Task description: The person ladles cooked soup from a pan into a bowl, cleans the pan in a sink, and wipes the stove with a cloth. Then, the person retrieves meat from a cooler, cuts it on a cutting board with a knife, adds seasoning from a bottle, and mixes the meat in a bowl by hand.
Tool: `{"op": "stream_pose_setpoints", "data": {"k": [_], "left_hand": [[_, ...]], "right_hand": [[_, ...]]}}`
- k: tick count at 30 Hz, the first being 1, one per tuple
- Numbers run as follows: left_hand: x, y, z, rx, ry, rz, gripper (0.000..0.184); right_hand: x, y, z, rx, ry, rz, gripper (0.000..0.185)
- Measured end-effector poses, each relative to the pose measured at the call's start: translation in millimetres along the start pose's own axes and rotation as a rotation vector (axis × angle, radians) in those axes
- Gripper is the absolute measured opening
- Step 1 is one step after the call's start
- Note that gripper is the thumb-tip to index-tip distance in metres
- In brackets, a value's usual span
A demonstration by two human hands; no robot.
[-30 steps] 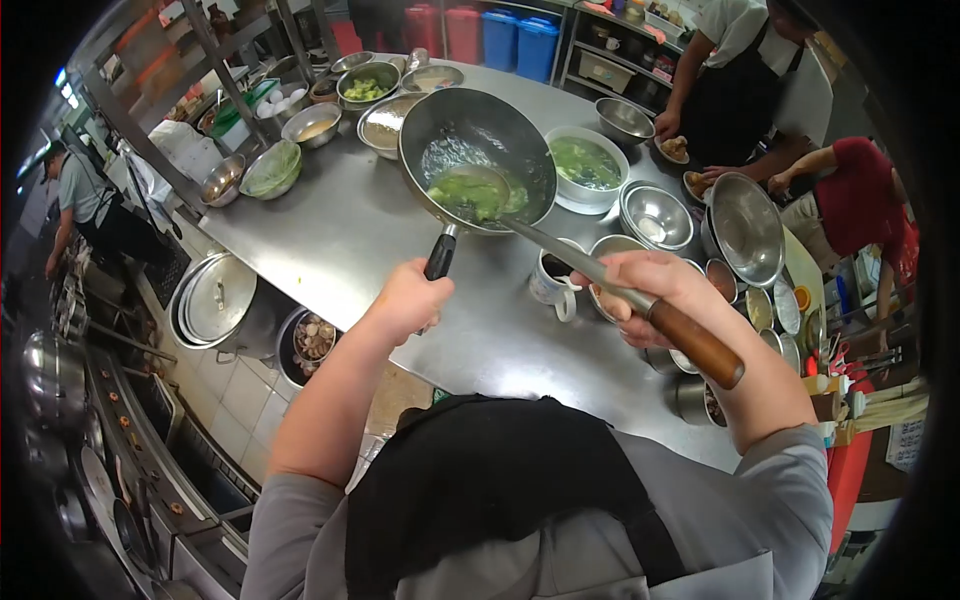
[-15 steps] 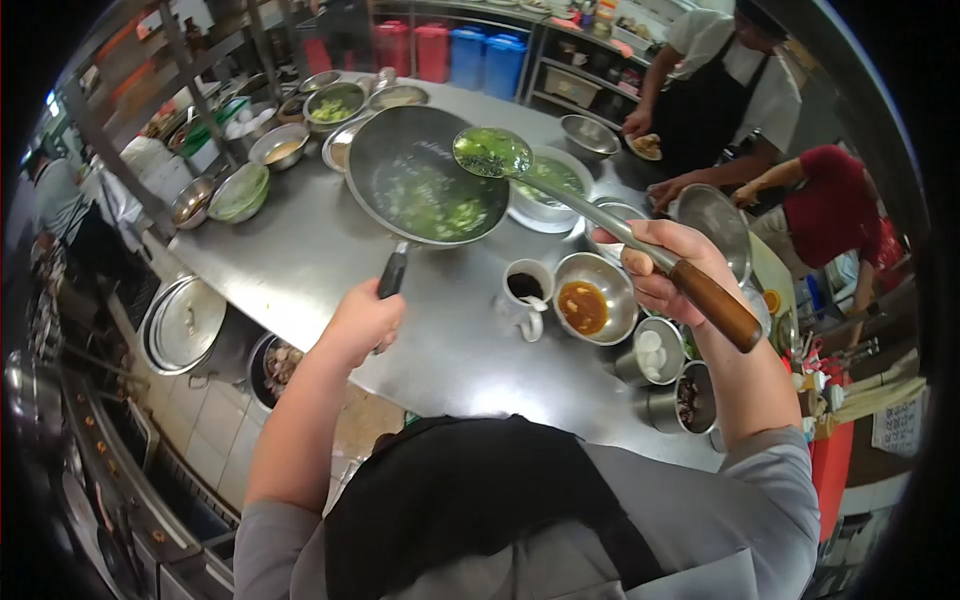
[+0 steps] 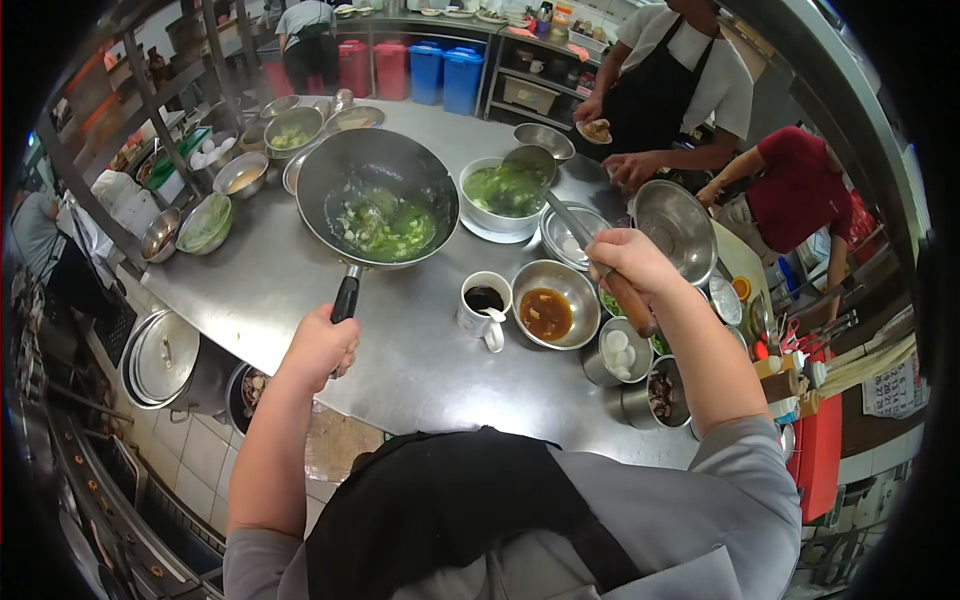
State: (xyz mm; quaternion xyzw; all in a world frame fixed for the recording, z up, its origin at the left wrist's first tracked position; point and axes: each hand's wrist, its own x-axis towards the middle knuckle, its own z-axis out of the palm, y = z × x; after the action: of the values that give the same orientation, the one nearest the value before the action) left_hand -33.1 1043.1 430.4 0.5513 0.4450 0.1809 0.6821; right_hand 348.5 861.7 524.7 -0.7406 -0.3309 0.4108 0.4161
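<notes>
My left hand (image 3: pixel 322 345) is wrapped round the black handle of a wok (image 3: pixel 330 165), tilted above the steel table. Green soup with chopped greens (image 3: pixel 390 225) lies in the wok. My right hand (image 3: pixel 632 265) grips the wooden handle of a ladle (image 3: pixel 578 222). The ladle's bowl is tipped over a white bowl (image 3: pixel 480 223) that holds green soup (image 3: pixel 505 188). That bowl stands on a white plate (image 3: pixel 515 236), to the right of the wok. Nearer me are a white mug of dark liquid (image 3: pixel 468 318) and a steel bowl of brown sauce (image 3: pixel 545 315).
On the left stand several bowls, one with a green-tinged cover (image 3: pixel 206 222). Steel pots (image 3: pixel 640 405) and a large steel bowl (image 3: pixel 690 215) are at the right. Across the table a person in a black apron (image 3: pixel 655 80) holds a small dish (image 3: pixel 594 131). A person in red (image 3: pixel 800 180) leans nearby.
The ladle, level and full over the wok's right edge before, is now tipped over the white bowl. My right hand has moved down and left. The wok appears further left in view.
</notes>
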Motion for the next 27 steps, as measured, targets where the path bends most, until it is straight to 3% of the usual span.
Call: {"op": "stream_pose_setpoints", "data": {"k": [8,12,14,17,21,24,27], "left_hand": [[1,3,-1,0.008,-0.018,-0.003,0.014],[2,3,-3,0.021,-0.031,-0.007,0.013],[-2,6,0,0.032,-0.004,0.0,0.013],[-3,9,2,0.06,0.006,0.004,0.012],[-2,5,2,0.083,0.004,0.022,0.012],[-5,6,2,0.155,0.027,0.03,0.011],[-10,7,3,0.205,0.041,0.031,0.011]], "right_hand": [[12,32,-8,-0.543,0.179,-0.224,0.015],[-13,1,-2,0.071,0.111,-0.121,0.022],[-23,-9,-6,0.212,-0.032,-0.103,0.028],[-36,-21,6,0.174,-0.105,-0.073,0.03],[-30,-14,47,-0.253,-0.11,-0.175,0.034],[-49,-29,81,-0.569,-0.151,-0.137,0.031],[-47,-6,87,-0.403,-0.259,-0.13,0.032]]}}
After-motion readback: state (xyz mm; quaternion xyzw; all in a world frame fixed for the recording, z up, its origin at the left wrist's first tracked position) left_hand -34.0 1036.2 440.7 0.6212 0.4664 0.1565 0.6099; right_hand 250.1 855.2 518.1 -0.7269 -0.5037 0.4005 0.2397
